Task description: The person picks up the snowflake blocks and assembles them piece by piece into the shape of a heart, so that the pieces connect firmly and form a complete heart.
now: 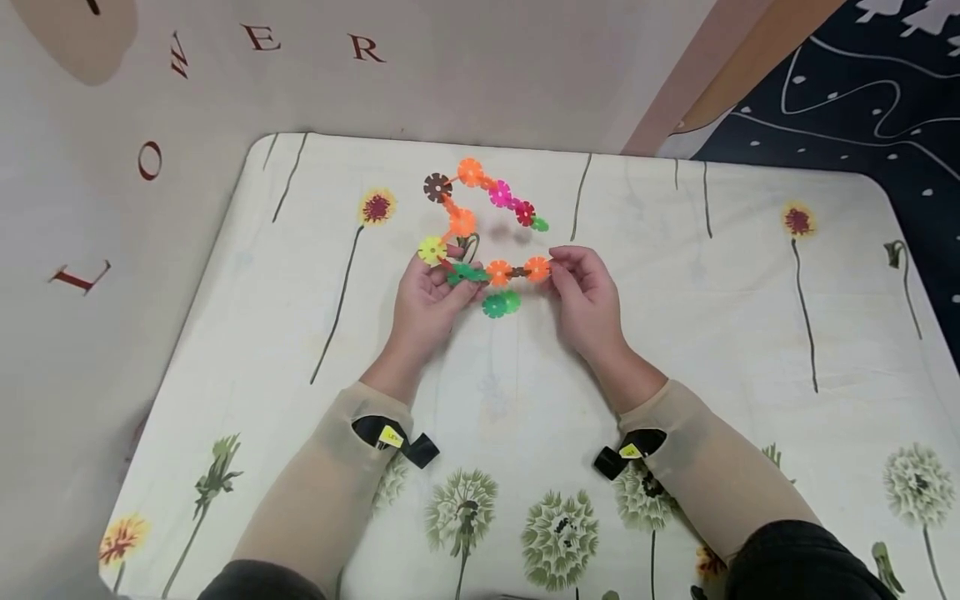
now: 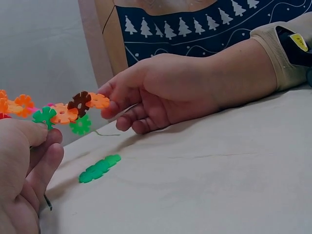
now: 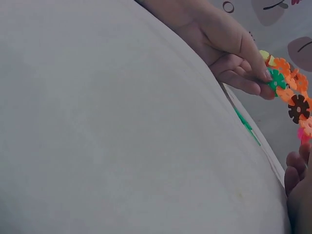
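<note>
A curved chain of snowflake building discs (image 1: 462, 222) in orange, brown, pink, red, yellow and green hangs above the bed-like surface. My left hand (image 1: 426, 300) pinches the chain at a green disc (image 2: 45, 117), between thumb and fingers. At the chain's near end, my right hand (image 1: 588, 296) pinches an orange disc (image 1: 537, 268), beside a small brown disc (image 2: 79, 104). The far end finishes in a green disc (image 1: 540, 224) beyond both hands. Below the hands, two overlapping green discs (image 1: 501, 304) lie loose on the cloth.
A white floral cloth (image 1: 525, 375) covers the wide surface under both arms. Behind it stands a pale wall (image 1: 480, 92) with printed letters. A dark panel (image 1: 847, 100) with white tree shapes rises at the back right.
</note>
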A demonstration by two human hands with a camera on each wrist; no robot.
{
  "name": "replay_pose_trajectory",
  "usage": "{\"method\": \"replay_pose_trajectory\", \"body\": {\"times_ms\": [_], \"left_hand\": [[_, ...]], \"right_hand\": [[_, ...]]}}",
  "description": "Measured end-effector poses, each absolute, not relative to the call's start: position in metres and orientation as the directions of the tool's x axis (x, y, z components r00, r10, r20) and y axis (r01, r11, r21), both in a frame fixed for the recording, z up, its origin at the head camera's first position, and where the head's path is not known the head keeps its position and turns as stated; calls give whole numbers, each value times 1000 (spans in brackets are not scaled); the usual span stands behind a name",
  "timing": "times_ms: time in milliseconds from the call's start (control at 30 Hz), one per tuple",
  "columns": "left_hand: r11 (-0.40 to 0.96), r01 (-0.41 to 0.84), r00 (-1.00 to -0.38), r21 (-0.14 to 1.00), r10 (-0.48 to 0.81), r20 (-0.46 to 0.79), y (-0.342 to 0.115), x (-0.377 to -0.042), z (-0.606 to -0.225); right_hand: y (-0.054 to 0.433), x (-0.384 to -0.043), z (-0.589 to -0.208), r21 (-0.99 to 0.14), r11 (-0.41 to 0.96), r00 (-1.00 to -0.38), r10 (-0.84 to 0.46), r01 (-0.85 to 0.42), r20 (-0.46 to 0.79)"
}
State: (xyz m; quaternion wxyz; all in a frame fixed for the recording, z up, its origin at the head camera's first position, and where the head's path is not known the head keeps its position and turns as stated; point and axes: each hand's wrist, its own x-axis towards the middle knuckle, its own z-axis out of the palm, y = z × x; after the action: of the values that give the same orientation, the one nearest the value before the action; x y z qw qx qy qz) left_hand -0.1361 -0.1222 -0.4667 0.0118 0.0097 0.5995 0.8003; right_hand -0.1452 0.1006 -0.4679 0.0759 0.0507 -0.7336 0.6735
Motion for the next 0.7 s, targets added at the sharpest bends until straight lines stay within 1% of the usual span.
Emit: {"method": "replay_pose_trajectory", "body": {"times_ms": [133, 233, 400, 567, 700], "left_hand": [[-276, 0, -1000, 961, 27, 8, -123, -136, -467], [-278, 2, -1000, 960, 26, 10, -123, -136, -468], [-288, 5, -1000, 958, 26, 13, -122, -136, -468], [-284, 1, -1000, 959, 21, 7, -121, -136, -468], [-276, 8, -1000, 961, 19, 13, -121, -136, -468]], "right_hand": [[101, -146, -468, -957, 206, -975, 45, -205, 219], [103, -147, -469, -918, 324, -969, 14, -228, 245], [105, -147, -471, -806, 499, -948, -163, -318, 274], [106, -147, -474, -700, 576, -903, -331, -423, 274], [107, -146, -473, -636, 624, -884, -403, -455, 237]]}}
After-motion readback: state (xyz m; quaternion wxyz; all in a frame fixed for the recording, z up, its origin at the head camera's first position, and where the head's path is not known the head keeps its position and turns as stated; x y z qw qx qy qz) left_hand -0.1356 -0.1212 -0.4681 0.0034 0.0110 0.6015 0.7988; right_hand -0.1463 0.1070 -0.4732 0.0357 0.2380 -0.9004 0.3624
